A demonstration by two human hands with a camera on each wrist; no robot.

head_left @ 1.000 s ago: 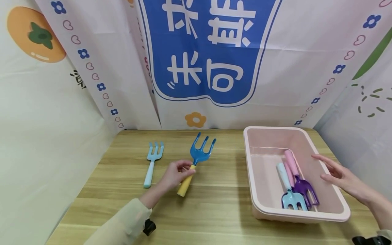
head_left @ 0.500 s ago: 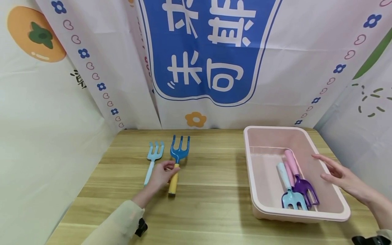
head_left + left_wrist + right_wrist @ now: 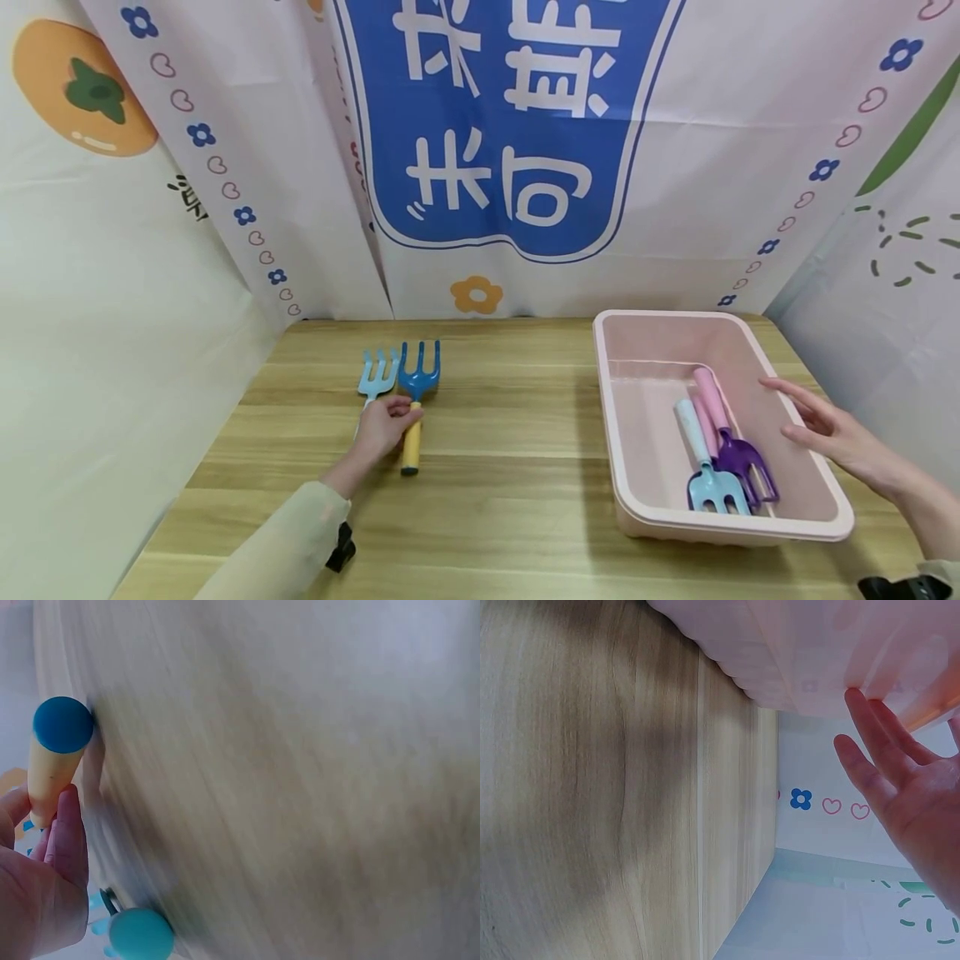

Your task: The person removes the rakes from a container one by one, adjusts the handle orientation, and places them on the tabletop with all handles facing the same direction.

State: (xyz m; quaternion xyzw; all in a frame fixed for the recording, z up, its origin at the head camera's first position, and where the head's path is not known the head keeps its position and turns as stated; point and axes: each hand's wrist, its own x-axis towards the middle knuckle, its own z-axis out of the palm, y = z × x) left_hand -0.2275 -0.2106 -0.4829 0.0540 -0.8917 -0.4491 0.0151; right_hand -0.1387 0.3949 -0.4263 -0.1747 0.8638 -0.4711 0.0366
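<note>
My left hand (image 3: 384, 429) pinches the yellow handle of a blue hand fork (image 3: 418, 379), tines pointing away. In the left wrist view the handle's blue end cap (image 3: 63, 724) faces the camera. Just left of it lies a light blue hand fork (image 3: 377, 379) on the table, its handle partly hidden behind my left hand. At the pink bin (image 3: 628, 450), my right hand (image 3: 840, 437) rests on the right rim with fingers extended. Inside the bin lie a light blue fork (image 3: 716, 487) and a purple fork (image 3: 742, 462) with a pink handle; another pink handle (image 3: 705, 425) shows between them.
The wooden table (image 3: 510, 483) stretches between the left hand and the bin. A printed white cloth (image 3: 525, 283) hangs along the table's back edge, and cloth walls stand at both sides.
My left hand has carried the blue fork leftward, close beside the light blue fork, and its handle now points more nearly straight toward me. The right hand has stayed at the bin rim.
</note>
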